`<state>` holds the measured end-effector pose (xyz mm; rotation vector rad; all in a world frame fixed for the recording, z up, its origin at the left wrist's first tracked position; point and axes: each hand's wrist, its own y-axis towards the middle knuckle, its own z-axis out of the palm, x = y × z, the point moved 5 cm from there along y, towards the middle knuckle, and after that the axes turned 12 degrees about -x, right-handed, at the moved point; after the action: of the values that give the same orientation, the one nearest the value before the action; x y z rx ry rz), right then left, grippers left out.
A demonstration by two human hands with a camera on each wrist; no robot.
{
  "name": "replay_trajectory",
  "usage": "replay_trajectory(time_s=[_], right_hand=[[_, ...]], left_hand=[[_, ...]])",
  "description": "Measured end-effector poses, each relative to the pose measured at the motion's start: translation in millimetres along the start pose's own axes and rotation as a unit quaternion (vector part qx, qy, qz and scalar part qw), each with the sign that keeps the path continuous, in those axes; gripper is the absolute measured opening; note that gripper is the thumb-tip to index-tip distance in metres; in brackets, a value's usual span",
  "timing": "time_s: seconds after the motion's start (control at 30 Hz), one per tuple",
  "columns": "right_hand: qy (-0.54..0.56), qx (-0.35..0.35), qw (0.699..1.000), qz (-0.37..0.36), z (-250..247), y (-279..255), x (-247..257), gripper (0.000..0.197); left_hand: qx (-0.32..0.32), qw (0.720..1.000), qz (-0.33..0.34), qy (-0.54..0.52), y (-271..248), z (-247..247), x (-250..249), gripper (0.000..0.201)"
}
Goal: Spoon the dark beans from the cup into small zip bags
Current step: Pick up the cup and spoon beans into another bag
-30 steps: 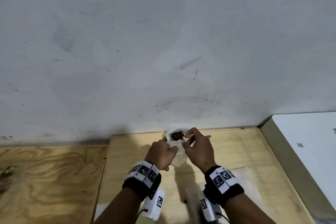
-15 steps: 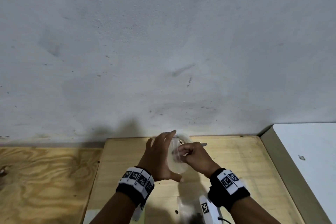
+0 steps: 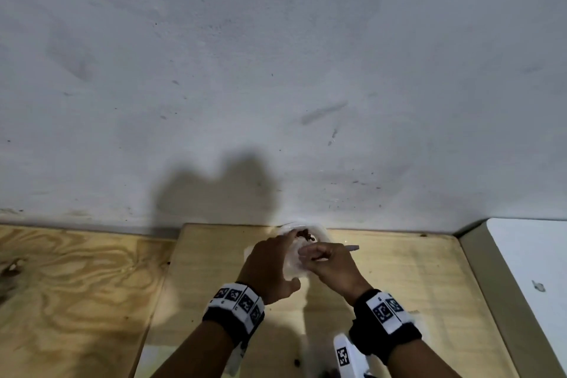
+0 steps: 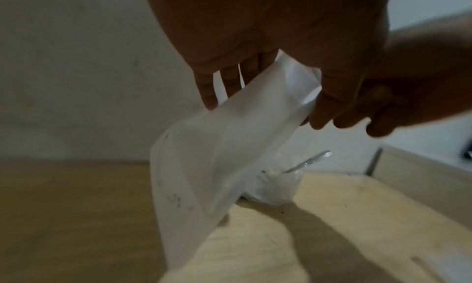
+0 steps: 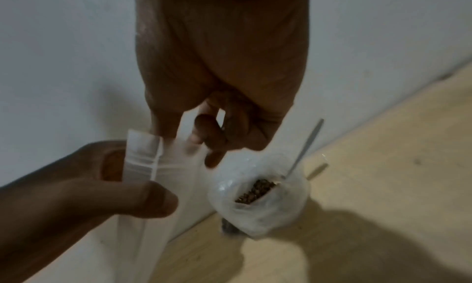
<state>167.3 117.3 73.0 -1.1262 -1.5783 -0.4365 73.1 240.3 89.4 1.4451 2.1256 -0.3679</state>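
Both hands work the mouth of a small translucent white plastic zip bag [image 5: 163,178], held up in the air at centre of the head view, just in front of the cup. Left hand [image 3: 270,267] has thumb curled over the bag's ribbed zip strip w/ fingers behind it, a pinch on the top edge; right hand [image 5: 217,97] has fingertips [image 5: 212,158] curled at the opposite lip, apparently prying it apart, tho whether the mouth is actually open can't be told. Bag hangs limp, looks empty. The clear plastic cup [image 5: 258,206] w/ dark brown beans [image 5: 255,190] sits on the pale wooden tabletop [image 3: 399,279] by the grey-white wall [image 3: 276,70], lower right in the right wrist view, just below and beside the hands; a thin metal-looking spoon [image 5: 306,146] leans in it, handle poking up-right, nobody holding it. Risks, as I judge: bag so close to the cup that a tug or swinging bottom edge could clip the spoon handle & tip the cup, beans all over. Film is thin & slick, so the lip could slip from either pinch & close again. Right hand must let go to take the spoon, leaving one hand to keep the mouth open; if it sags, beans miss.
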Motion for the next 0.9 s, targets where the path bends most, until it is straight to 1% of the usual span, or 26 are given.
replay_trajectory(time_s=[0.03, 0.07, 0.1, 0.13, 0.17, 0.2, 0.23, 0.27, 0.3, 0.37, 0.43, 0.5, 0.53, 0.6, 0.63, 0.7, 0.8, 0.9], right_hand=[[0.015, -0.057, 0.998, 0.012, -6.6, 2.7, -7.3, 0.01], [0.02, -0.143, 0.989, 0.019, -18.0, 5.7, -16.3, 0.01], [0.015, -0.239, 0.97, 0.031, -32.2, 5.3, -26.1, 0.014], [0.007, -0.32, 0.946, 0.054, -45.1, 4.1, -37.4, 0.022], [-0.005, -0.371, 0.924, 0.092, -55.2, 5.4, -51.4, 0.033], [-0.007, -0.388, 0.912, 0.135, -62.0, 6.9, -64.5, 0.044], [-0.005, -0.375, 0.909, 0.181, -64.3, 12.0, -79.3, 0.054], [0.008, -0.348, 0.913, 0.215, -63.6, 17.9, -92.4, 0.057], [0.023, -0.316, 0.919, 0.237, -59.8, 23.9, -102.3, 0.053], [0.037, -0.272, 0.932, 0.238, -52.0, 36.1, -116.5, 0.034], [0.043, -0.26, 0.938, 0.226, -47.6, 43.3, -120.7, 0.016], [0.061, -0.26, 0.938, 0.223, -44.9, 47.5, -122.3, 0.012], [0.068, -0.26, 0.938, 0.218, -43.8, 48.6, -120.9, 0.013], [0.067, -0.259, 0.944, 0.193, -42.6, 49.2, -114.7, 0.014], [0.064, -0.258, 0.949, 0.172, -42.5, 48.9, -109.1, 0.014], [0.055, -0.266, 0.955, 0.123, -45.2, 47.5, -96.9, 0.012], [0.029, -0.3, 0.952, 0.059, -52.1, 42.6, -76.9, 0.016], [0.02, -0.297, 0.953, 0.049, -44.5, 43.5, -74.0, 0.027]], left_hand=[[-0.001, 0.998, -0.054, -0.029, -0.1, -0.8, 8.5, 0.09], [-0.002, 0.993, -0.106, -0.059, 0.4, 1.2, 20.2, 0.086], [-0.004, 0.985, -0.148, -0.085, 0.1, 2.8, 31.1, 0.083], [-0.003, 0.978, -0.179, -0.103, 0.5, 5.8, 41.9, 0.084], [0.001, 0.972, -0.203, -0.115, 1.7, 9.9, 51.7, 0.086], [0.007, 0.968, -0.22, -0.123, 3.1, 13.1, 58.6, 0.089], [0.015, 0.964, -0.232, -0.13, 5.4, 17.5, 64.6, 0.091], [0.024, 0.962, -0.237, -0.135, 8.0, 20.0, 67.1, 0.093], [0.035, 0.959, -0.241, -0.141, 11.6, 22.1, 68.6, 0.094], [0.068, 0.955, -0.245, -0.151, 20.7, 28.1, 69.8, 0.096], [0.106, 0.954, -0.236, -0.148, 29.8, 33.8, 68.1, 0.099], [0.126, 0.954, -0.232, -0.14, 37.9, 37.0, 66.0, 0.1], [0.129, 0.953, -0.236, -0.139, 41.5, 38.1, 66.1, 0.097], [0.127, 0.952, -0.241, -0.14, 47.5, 40.3, 66.0, 0.08], [0.123, 0.951, -0.245, -0.14, 49.9, 40.2, 66.3, 0.071], [0.112, 0.95, -0.255, -0.139, 53.5, 38.6, 67.6, 0.059], [0.105, 0.955, -0.251, -0.122, 56.2, 36.9, 68.0, 0.05], [0.113, 0.961, -0.228, -0.107, 56.5, 37.2, 67.4, 0.053]])
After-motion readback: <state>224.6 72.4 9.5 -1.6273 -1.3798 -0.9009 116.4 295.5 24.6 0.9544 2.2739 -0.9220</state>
